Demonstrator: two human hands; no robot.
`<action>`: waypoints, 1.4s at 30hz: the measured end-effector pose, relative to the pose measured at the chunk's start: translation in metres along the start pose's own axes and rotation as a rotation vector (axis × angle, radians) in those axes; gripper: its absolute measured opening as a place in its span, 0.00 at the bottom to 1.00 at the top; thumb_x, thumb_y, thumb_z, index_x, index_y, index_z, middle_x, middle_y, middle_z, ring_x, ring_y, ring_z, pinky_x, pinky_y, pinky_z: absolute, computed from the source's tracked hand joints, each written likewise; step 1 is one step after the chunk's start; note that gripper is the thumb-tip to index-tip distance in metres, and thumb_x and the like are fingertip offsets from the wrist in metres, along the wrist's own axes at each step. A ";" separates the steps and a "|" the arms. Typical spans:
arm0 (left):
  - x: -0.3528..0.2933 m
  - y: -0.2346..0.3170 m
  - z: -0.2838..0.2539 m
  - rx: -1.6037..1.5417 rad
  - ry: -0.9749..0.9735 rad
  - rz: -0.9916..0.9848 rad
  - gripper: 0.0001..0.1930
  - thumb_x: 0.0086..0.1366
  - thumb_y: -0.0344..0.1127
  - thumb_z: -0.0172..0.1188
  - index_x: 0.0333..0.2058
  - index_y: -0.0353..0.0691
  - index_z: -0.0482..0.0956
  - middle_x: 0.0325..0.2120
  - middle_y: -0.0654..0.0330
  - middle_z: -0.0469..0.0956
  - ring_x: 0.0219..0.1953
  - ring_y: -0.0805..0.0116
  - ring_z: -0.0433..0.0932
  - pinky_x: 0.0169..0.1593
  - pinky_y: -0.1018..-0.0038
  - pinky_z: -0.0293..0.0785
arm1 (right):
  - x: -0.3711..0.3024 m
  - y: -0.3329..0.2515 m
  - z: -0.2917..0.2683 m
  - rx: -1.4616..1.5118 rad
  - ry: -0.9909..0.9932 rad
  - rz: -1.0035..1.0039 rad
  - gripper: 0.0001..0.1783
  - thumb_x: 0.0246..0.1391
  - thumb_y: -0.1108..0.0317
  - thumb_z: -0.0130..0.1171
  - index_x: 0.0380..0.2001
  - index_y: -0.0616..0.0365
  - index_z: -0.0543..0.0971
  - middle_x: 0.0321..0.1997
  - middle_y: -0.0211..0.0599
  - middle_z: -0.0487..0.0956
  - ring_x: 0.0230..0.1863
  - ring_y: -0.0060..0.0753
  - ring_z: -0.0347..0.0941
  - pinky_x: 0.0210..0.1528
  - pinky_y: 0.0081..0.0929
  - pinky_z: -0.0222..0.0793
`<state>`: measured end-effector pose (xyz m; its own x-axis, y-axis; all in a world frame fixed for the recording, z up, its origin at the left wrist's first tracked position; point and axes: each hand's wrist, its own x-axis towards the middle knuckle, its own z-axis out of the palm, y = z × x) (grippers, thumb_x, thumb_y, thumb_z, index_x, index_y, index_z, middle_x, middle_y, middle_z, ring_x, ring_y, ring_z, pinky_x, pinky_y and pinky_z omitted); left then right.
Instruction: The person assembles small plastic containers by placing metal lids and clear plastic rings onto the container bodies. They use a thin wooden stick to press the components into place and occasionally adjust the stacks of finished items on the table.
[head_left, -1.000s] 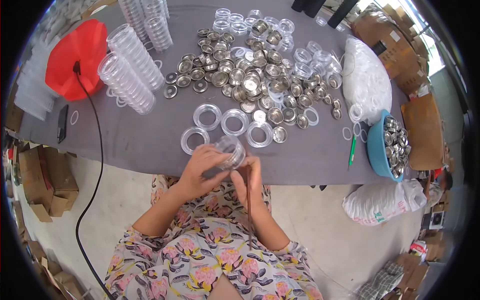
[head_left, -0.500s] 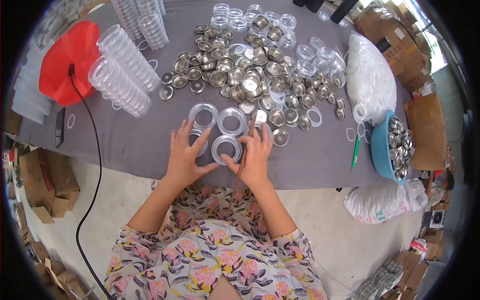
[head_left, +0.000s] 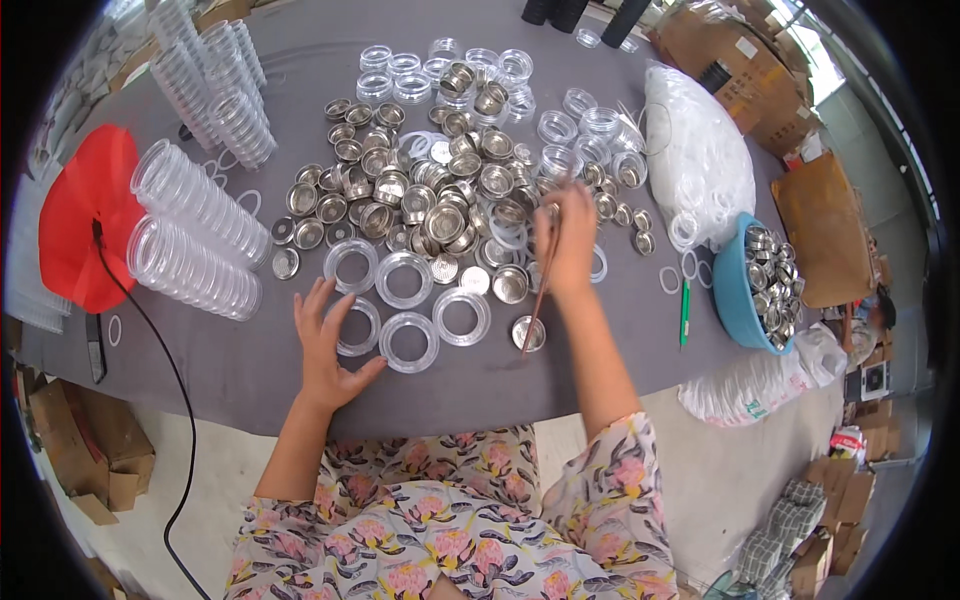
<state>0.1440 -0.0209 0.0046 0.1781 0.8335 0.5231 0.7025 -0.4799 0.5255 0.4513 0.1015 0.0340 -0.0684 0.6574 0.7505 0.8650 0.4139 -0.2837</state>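
now with the left hand (head_left: 324,362) fanned wide beside five clear plastic rings (head_left: 433,345) on the grey tabletop (head_left: 470,390), gripping nothing; and over here, with the right hand (head_left: 566,245) curled around a slim brown stick (head_left: 541,291), right at the heap of silvery metal cups (head_left: 443,222). cannot tell, through blur, of anything else pinched!

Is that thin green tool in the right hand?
No, the thin green tool lies on the grey table, left of the blue basin.
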 end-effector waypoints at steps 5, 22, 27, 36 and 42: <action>0.002 -0.003 0.002 -0.031 -0.024 -0.009 0.37 0.45 0.54 0.63 0.52 0.43 0.65 0.55 0.49 0.60 0.60 0.46 0.55 0.61 0.46 0.38 | 0.022 0.083 0.039 -0.190 -0.177 0.090 0.11 0.41 0.75 0.56 0.33 0.56 0.72 0.38 0.44 0.75 0.49 0.52 0.64 0.52 0.47 0.56; -0.004 -0.007 0.003 -0.115 0.097 -0.111 0.34 0.46 0.46 0.61 0.52 0.40 0.64 0.56 0.48 0.60 0.59 0.48 0.56 0.62 0.50 0.39 | 0.005 -0.021 -0.051 1.250 0.133 0.877 0.07 0.50 0.75 0.54 0.31 0.55 0.67 0.30 0.29 0.69 0.34 0.22 0.64 0.38 0.17 0.59; -0.009 0.007 0.003 -0.141 0.099 -0.057 0.34 0.46 0.46 0.62 0.52 0.40 0.64 0.56 0.48 0.60 0.59 0.49 0.56 0.62 0.49 0.40 | -0.095 -0.085 -0.083 0.433 -0.299 0.032 0.09 0.39 0.80 0.55 0.23 0.55 0.68 0.30 0.35 0.72 0.34 0.36 0.67 0.40 0.28 0.62; -0.027 0.042 0.019 -0.076 -0.040 0.072 0.38 0.44 0.50 0.65 0.54 0.42 0.63 0.56 0.48 0.58 0.60 0.49 0.54 0.61 0.46 0.38 | -0.157 -0.106 -0.093 0.319 -0.424 -0.288 0.07 0.37 0.68 0.54 0.24 0.54 0.70 0.33 0.33 0.71 0.38 0.37 0.67 0.45 0.39 0.62; -0.016 0.052 0.023 0.018 -0.107 0.059 0.40 0.44 0.50 0.66 0.55 0.43 0.62 0.57 0.49 0.57 0.61 0.48 0.52 0.61 0.45 0.36 | -0.119 -0.112 -0.062 0.428 -0.353 -0.295 0.11 0.36 0.71 0.59 0.26 0.54 0.69 0.37 0.36 0.73 0.43 0.41 0.68 0.45 0.42 0.62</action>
<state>0.1936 -0.0532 0.0080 0.2915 0.8290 0.4773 0.7006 -0.5248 0.4835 0.3933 -0.0622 0.0139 -0.4973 0.6146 0.6123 0.5139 0.7773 -0.3629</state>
